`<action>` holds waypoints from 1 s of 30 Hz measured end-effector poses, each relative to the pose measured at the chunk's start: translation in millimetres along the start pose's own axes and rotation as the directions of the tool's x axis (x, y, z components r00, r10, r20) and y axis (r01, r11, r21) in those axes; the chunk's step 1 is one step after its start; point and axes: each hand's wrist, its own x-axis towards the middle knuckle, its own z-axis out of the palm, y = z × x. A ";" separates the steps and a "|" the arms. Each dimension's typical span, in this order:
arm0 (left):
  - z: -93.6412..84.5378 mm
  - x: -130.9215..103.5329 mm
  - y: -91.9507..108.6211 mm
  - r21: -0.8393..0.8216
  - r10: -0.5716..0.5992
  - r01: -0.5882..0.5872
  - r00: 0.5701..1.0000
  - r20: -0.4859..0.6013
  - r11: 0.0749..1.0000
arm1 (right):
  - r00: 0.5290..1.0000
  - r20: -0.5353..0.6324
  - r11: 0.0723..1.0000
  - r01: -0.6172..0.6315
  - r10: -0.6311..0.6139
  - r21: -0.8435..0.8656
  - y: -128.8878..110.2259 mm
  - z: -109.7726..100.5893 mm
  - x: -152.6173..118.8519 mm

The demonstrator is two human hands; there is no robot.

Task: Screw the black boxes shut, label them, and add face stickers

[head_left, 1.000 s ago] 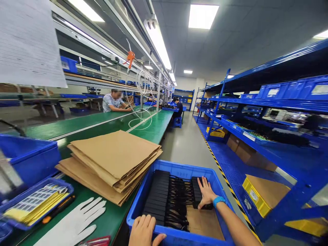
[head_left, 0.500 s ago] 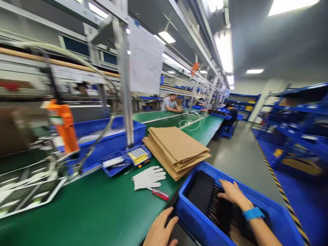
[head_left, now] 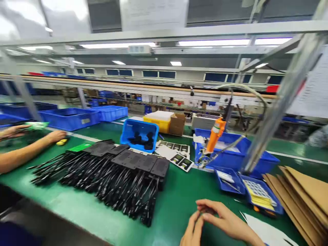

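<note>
Low in the view, my left hand (head_left: 193,229) and my right hand (head_left: 227,220) are close together over the green table (head_left: 176,196), fingertips almost meeting. Both have slightly curled, parted fingers, and no object shows in either. To their left lies a row of flat black devices (head_left: 146,162) with bundled black cables (head_left: 128,194) toward the front edge. A white glove (head_left: 269,229) lies beside my right wrist. Behind my hands are a small blue tray with white and silver items (head_left: 229,181) and another with yellow-backed label sheets (head_left: 260,194).
Brown cardboard sheets (head_left: 302,198) are stacked at right. An orange power tool (head_left: 215,135) hangs before a large blue bin (head_left: 230,153). Printed labels (head_left: 180,160) and a blue basket (head_left: 139,135) stand farther back. Another person's arms (head_left: 28,150) reach in from the left.
The view has swung left, bringing in the black devices and another person's arms. My right hand has left the blue bin with black parts and is now beside my left hand.
</note>
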 end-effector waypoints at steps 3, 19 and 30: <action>-28.2 1.0 -8.4 -0.064 0.035 -0.050 0.974 -0.224 0.997 | 1.000 0.030 0.981 -0.003 -0.002 0.194 -5.5 20.7 78.5; -87.8 41.8 -9.4 -0.742 -0.402 0.059 0.867 -0.294 0.668 | 0.998 -0.013 0.935 -0.055 0.064 0.350 -13.6 55.5 233.6; -100.4 33.6 4.1 -0.645 -0.037 0.153 0.981 0.191 0.749 | 0.936 -0.216 0.839 -0.128 0.279 0.530 56.3 20.3 57.0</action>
